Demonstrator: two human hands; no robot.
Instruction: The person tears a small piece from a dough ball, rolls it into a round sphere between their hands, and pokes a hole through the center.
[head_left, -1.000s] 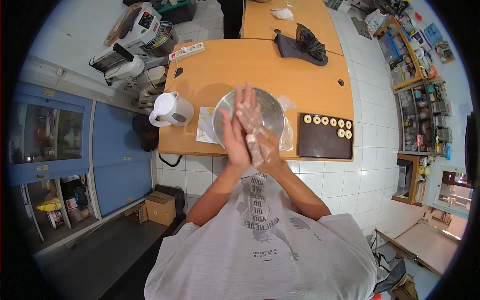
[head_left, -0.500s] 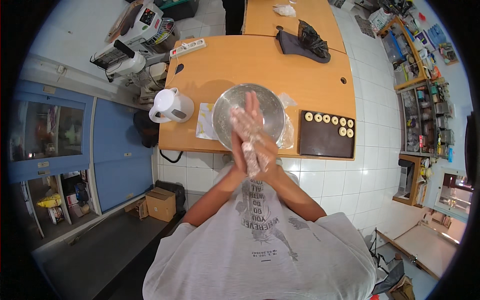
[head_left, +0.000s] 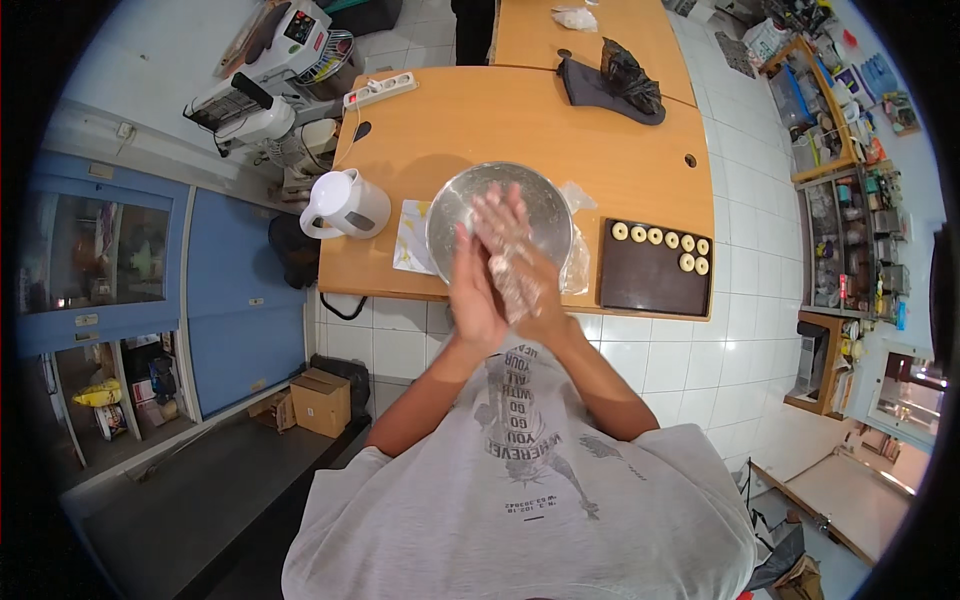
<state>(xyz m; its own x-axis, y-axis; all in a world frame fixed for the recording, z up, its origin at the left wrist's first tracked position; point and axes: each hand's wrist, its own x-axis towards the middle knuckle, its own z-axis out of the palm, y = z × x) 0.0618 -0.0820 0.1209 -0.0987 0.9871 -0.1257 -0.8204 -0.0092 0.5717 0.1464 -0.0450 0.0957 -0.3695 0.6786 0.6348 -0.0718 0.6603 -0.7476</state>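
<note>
Both of my hands are raised over the near part of a round metal bowl (head_left: 447,205), palm to palm, with their fingers stretched out. My right hand (head_left: 525,275) is smeared with pale, sticky-looking dough along the palm and fingers. Pressed against it from the left, my left hand (head_left: 474,292) has its thumb upright and part of its fingers hidden. Motion blurs the fingertips. Whether anything lies between the palms is hidden. Few pale smears show on the bowl's inner wall.
Right of the bowl, a dark baking tray (head_left: 652,280) carries several pale dough rings (head_left: 655,235) along its far side. Clear plastic (head_left: 577,255) lies between them. At left are a printed sheet (head_left: 413,238), a white electric kettle (head_left: 345,205) and a power strip (head_left: 380,90). Dark cloth (head_left: 605,95) lies farther back.
My hands have slid against each other and my left hand has turned, so its thumb side shows more. The view has shifted slightly; the bowl and tray stay in place.
</note>
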